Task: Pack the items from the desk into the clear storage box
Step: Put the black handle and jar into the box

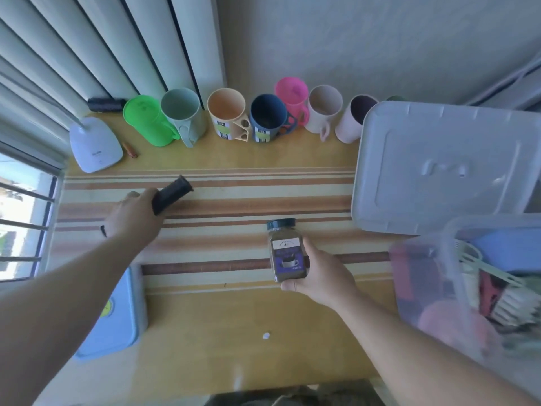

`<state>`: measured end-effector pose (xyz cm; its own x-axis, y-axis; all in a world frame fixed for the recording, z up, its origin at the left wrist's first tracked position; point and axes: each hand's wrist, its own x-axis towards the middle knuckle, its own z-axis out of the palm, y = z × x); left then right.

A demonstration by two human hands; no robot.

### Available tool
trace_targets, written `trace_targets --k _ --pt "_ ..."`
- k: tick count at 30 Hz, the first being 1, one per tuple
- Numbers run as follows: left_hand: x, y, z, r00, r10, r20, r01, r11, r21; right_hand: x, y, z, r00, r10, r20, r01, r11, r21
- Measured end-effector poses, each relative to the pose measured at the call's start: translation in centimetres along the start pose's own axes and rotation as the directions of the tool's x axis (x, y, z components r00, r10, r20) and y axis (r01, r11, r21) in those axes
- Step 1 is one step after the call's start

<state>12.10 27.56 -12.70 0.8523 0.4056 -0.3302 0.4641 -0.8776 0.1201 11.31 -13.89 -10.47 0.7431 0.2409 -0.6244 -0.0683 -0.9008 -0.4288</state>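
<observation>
My right hand [319, 273] grips a glass coffee jar [287, 253] with a dark lid and purple label, held above the striped cloth at mid-desk. My left hand [134, 218] holds one end of a black cylinder [172, 194] that points up and to the right over the cloth. The clear storage box [421, 288] stands at the right edge, holding a brush, a pale fork-like utensil, something blue and something pink. Its clear lid [439, 165] lies flat behind it.
A row of plastic mugs lines the back wall: green [146, 124], grey-green [184, 115], orange [228, 115], navy [269, 118], pink [292, 95], two pale ones. A white lamp base [93, 145] sits back left, a light blue container [114, 315] front left. Window blinds hang behind.
</observation>
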Motion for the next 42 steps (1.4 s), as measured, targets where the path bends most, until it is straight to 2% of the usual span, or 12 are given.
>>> trace_targets --k 4,7,9,12,17,22,26,33,36,39,41,42 --pt "-2.2 6.1 -1.1 0.98 0.196 0.026 -0.193 0.977 -0.087 0.4 -0.5 1.1 0.999 0.008 -0.031 -0.003 0.988 0.153" --pt "-5.4 9.5 0.4 0.981 0.136 0.14 -0.082 0.937 -0.34 0.7 -1.5 1.8 0.996 0.039 -0.081 -0.026 0.988 0.155" --pt "-7.6 11.2 1.9 0.969 0.097 0.229 0.013 0.9 -0.435 0.9 -2.1 2.2 0.991 0.064 -0.116 -0.055 0.996 0.075" --pt "-10.8 13.3 3.7 0.94 0.153 0.304 0.006 0.885 -0.466 0.8 -2.7 2.6 0.984 0.069 -0.163 -0.071 0.997 -0.009" --pt "-14.5 14.7 6.0 0.922 0.195 0.334 -0.036 0.903 -0.427 0.5 -2.7 3.0 0.971 0.085 -0.223 -0.073 0.995 0.061" --pt "-16.1 15.8 6.7 0.893 0.191 0.408 0.036 0.873 -0.486 -0.2 -0.7 2.7 0.972 0.079 -0.22 -0.079 0.997 0.005" --pt "-18.0 17.8 5.3 0.93 0.154 0.335 0.077 0.808 -0.585 -1.9 0.9 0.5 0.973 0.019 -0.229 -0.007 0.999 0.052" --pt "-20.9 26.8 -3.1 0.962 0.233 0.143 -0.059 0.688 -0.724 -10.1 4.6 -13.1 0.869 -0.115 -0.481 0.296 0.9 0.32" --pt "-23.0 32.5 -6.5 0.956 0.291 0.016 -0.191 0.669 -0.718 -14.5 10.2 -20.4 0.799 -0.199 -0.568 0.373 0.904 0.208" --pt "-25.9 38.8 -7.8 0.941 0.338 -0.023 -0.242 0.625 -0.742 -17.5 18.4 -25.3 0.798 -0.251 -0.548 0.343 0.937 0.071" --pt "-28.0 42.8 -7.6 0.917 0.398 -0.021 -0.276 0.598 -0.753 -18.3 24.7 -26.9 0.836 -0.243 -0.493 0.262 0.965 -0.031" --pt "-29.0 44.6 -7.2 0.902 0.431 -0.014 -0.294 0.592 -0.751 -18.5 27.5 -27.3 0.886 -0.216 -0.411 0.202 0.976 -0.078"
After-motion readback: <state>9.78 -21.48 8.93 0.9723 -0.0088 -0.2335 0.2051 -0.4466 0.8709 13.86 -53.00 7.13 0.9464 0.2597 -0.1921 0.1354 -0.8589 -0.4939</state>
